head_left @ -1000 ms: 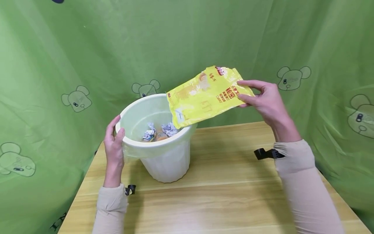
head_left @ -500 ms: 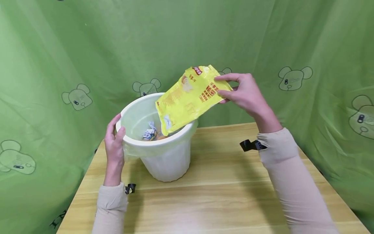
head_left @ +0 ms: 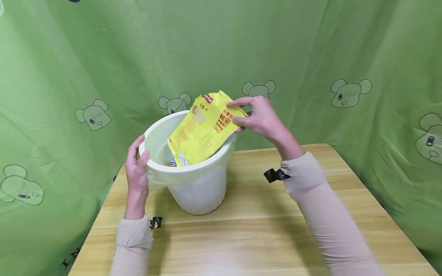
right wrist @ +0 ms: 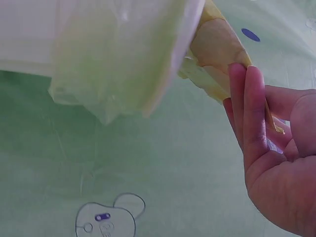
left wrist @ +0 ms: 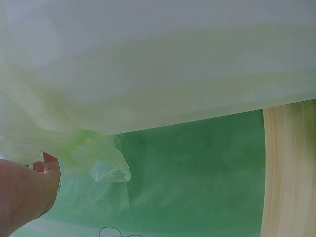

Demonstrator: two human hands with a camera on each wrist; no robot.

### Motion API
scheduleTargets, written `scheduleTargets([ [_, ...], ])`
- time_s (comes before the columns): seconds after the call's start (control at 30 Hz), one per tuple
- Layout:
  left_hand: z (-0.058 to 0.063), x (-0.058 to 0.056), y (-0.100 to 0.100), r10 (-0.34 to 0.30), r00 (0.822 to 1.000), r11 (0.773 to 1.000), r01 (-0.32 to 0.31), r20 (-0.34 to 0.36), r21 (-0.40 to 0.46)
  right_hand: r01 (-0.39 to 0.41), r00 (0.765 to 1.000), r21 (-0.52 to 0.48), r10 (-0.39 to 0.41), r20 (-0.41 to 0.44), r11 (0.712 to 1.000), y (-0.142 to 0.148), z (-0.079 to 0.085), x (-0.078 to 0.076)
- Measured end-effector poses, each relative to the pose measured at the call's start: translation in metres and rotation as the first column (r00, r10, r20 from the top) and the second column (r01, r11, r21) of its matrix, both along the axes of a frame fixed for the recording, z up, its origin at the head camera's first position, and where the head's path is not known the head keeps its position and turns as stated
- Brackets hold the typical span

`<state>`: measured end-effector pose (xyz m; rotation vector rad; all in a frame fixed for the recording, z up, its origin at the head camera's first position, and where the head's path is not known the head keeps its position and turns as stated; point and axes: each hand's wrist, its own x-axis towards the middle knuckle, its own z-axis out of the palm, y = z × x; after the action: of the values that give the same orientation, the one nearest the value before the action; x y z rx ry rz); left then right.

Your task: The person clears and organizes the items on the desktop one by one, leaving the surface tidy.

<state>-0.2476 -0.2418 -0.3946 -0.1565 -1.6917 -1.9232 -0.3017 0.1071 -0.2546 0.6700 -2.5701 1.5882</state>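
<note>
A white trash bin (head_left: 198,195) with a thin pale-green bag over its rim leans to the left on the table. My left hand (head_left: 137,168) grips the rim on the left side, thumb at the front and fingers outside. Between thumb and fingers, my right hand (head_left: 257,117) pinches the right edge of a yellow chip bag (head_left: 202,134). The bag slants down across the bin's mouth, its lower end inside the rim. Crumpled paper (head_left: 173,161) shows at its lower left edge; most of the bin's contents are hidden behind it. The right wrist view shows the held edge (right wrist: 217,49) beside the liner.
The bin stands toward the back left of a wooden table (head_left: 262,237). Behind and around the table hangs a green curtain (head_left: 221,46) printed with mouse heads. Loose liner plastic (left wrist: 111,165) hangs below the rim in the left wrist view.
My right hand has moved left and slightly down with the chip bag, whose lower end has gone from over the right rim to inside the bin. The left hand has stayed on the rim.
</note>
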Motion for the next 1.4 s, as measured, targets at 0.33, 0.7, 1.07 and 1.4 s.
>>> scheduleTargets([
  [0.33,0.000,0.001,0.003,-0.001,1.000,1.000,0.001,-0.004,0.004,-0.003,0.999,0.116,0.008,-0.043,0.993,-0.017,-0.009,-0.002],
  [0.7,-0.001,-0.001,0.003,-0.001,1.000,1.000,0.001,-0.006,0.009,-0.051,0.998,0.196,0.058,-0.030,0.979,-0.034,-0.022,-0.010],
  [1.07,-0.001,0.000,0.006,-0.006,1.000,1.000,0.006,-0.004,0.015,-0.132,0.985,0.351,0.161,-0.055,0.927,-0.041,-0.032,-0.011],
  [1.4,0.001,-0.001,0.006,-0.004,1.000,1.000,0.004,-0.022,0.007,-0.155,0.976,0.464,0.209,-0.067,0.872,-0.029,-0.042,-0.022],
])
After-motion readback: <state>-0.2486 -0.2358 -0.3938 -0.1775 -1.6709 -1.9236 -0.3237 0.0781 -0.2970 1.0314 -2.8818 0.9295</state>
